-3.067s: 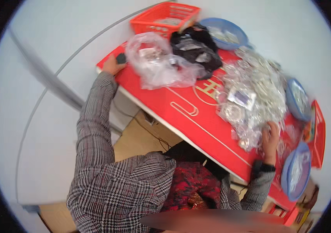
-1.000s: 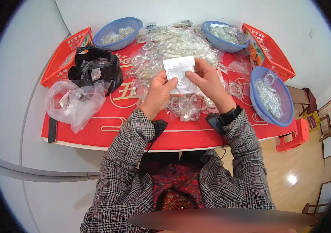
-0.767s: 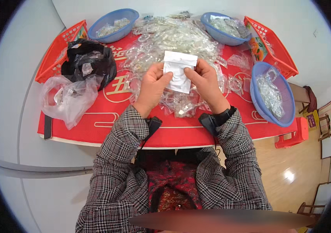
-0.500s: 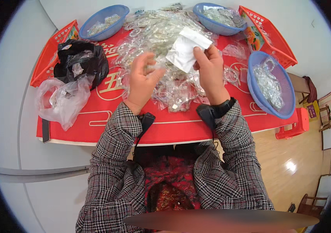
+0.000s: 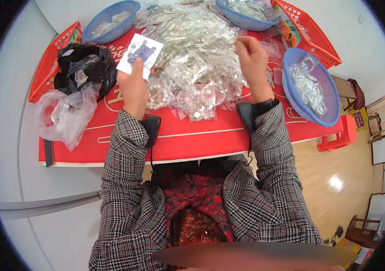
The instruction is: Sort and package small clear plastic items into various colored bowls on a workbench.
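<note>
My left hand (image 5: 133, 92) grips a white card (image 5: 154, 50) with a dark blue-grey patch and small dark marks, its thumb across the front. The card is held up at the left side of a big heap of clear plastic packets (image 5: 188, 56), whose small contents look pale and shiny. At the right side of that heap is my right hand (image 5: 255, 63), its fingers curled and pinched together. Whether anything lies in that pinch is too small to see. Both wrists wear dark straps with black devices.
A black plastic bag (image 5: 104, 74) and a clear bag (image 5: 73, 119) lie left on the red-covered table (image 5: 192, 151). Blue baskets (image 5: 134, 18) (image 5: 287, 74) holding packets stand around the heap. Red baskets (image 5: 43, 74) (image 5: 332, 56) flank both sides. A red stool (image 5: 348, 133) stands right.
The white card has passed from my right hand to my left, which has moved left with it. My right hand remains at the right, fingers pinched. The view has shifted slightly.
</note>
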A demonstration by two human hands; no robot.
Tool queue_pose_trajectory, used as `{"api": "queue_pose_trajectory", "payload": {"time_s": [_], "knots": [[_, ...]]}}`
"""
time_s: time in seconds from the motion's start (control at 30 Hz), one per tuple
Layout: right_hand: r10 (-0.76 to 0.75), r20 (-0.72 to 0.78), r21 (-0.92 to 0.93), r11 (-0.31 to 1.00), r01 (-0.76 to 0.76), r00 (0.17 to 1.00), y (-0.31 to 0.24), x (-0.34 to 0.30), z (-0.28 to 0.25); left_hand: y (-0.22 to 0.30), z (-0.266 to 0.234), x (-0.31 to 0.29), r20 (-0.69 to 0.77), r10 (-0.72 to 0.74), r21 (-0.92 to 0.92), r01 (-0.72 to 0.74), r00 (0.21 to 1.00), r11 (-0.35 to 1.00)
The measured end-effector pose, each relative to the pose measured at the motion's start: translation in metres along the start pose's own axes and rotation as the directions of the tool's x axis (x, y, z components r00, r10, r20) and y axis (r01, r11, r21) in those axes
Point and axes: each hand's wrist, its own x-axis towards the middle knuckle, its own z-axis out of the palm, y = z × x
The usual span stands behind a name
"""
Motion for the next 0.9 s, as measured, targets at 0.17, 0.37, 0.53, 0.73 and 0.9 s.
{"api": "queue_pose_trajectory", "payload": {"time_s": [0.17, 0.37, 0.53, 0.73, 0.9], "knots": [[-0.036, -0.033, -0.569, 0.822, 0.011, 0.999, 0.058, 0.009, -0.012, -0.007, -0.001, 0.000, -0.063, -0.057, -0.117, 0.049, 0.996, 0.992], [0.085, 0.211, -0.864, 0.482, 0.145, 0.974, 0.089, 0.028, -0.026, -0.029, -0.007, 0.009, -0.125, 0.006, 0.117, 0.009, 0.992, 0.993], [0.277, 0.061, -0.850, 0.519, -0.095, 0.959, 0.087, 0.034, -0.026, -0.035, -0.013, 0.010, -0.250, 0.186, 0.709, 0.049, 0.950, 0.703], [-0.099, -0.214, -0.196, 0.979, 0.056, 0.972, 0.029, 0.029, -0.015, -0.023, -0.016, 0.009, 0.020, 0.512, 0.906, -0.233, 0.859, 0.355], [-0.430, 0.116, -0.028, 0.900, 0.435, 0.895, -0.043, 0.006, 0.017, 0.009, 0.019, -0.022, 0.282, -0.299, -0.051, 0.325, 0.912, 0.944]]}}
